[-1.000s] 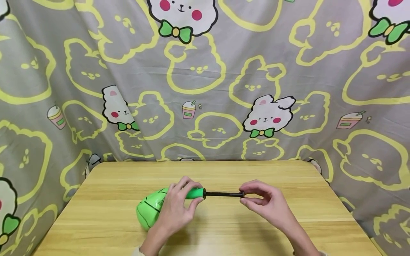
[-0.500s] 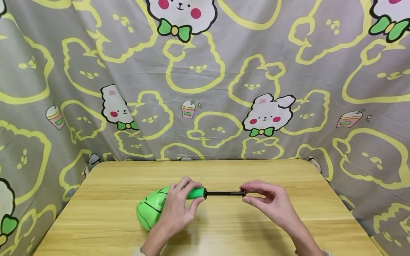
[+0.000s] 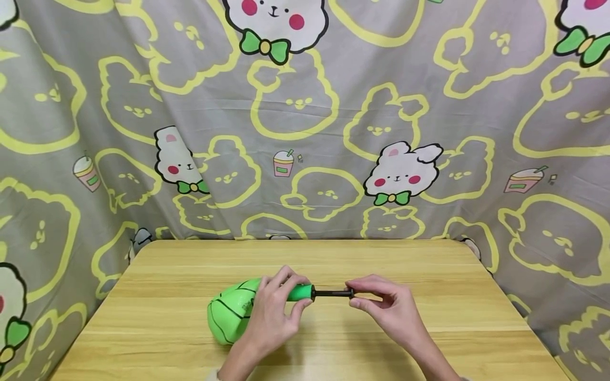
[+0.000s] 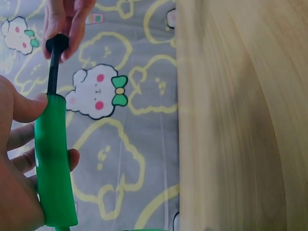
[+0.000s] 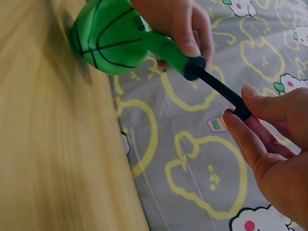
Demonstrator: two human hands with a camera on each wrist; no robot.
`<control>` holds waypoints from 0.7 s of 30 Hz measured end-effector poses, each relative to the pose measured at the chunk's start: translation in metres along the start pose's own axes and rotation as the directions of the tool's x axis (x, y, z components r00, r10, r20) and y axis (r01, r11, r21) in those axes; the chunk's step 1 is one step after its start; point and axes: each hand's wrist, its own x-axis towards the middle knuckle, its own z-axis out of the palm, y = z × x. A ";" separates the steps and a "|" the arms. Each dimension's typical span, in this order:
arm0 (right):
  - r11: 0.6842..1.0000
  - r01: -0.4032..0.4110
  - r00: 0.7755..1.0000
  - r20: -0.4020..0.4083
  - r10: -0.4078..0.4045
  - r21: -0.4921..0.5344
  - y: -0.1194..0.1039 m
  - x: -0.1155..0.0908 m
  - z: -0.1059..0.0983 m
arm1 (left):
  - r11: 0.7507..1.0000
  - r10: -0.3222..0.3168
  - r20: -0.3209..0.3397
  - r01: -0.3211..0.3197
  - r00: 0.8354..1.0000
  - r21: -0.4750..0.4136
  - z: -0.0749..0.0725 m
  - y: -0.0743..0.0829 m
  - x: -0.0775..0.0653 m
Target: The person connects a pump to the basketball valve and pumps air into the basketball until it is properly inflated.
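Note:
A small hand pump with a green barrel is held level above the table, its black plunger rod partly drawn out to the right. My left hand grips the barrel, thumb near its black end cap. With thumb and fingertips my right hand pinches the black knob at the rod's end. Left of the pump is a green ball with black lines, sagging and not fully round; its join with the pump is mostly behind my left hand in the head view.
The wood-grain table lies beneath both hands. Behind it and at both sides hangs a grey curtain printed with yellow outlines and white cartoon animals.
The rod first came slightly further out, then my right hand moved left and pushed it part way into the barrel. My left hand keeps its grip; it and the ball appear shifted slightly right.

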 end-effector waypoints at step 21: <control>1.000 -0.022 0.999 -0.036 0.021 -0.018 0.018 -0.005 0.036 | 1.000 0.011 0.043 -0.012 0.999 0.024 0.007 0.010 -0.003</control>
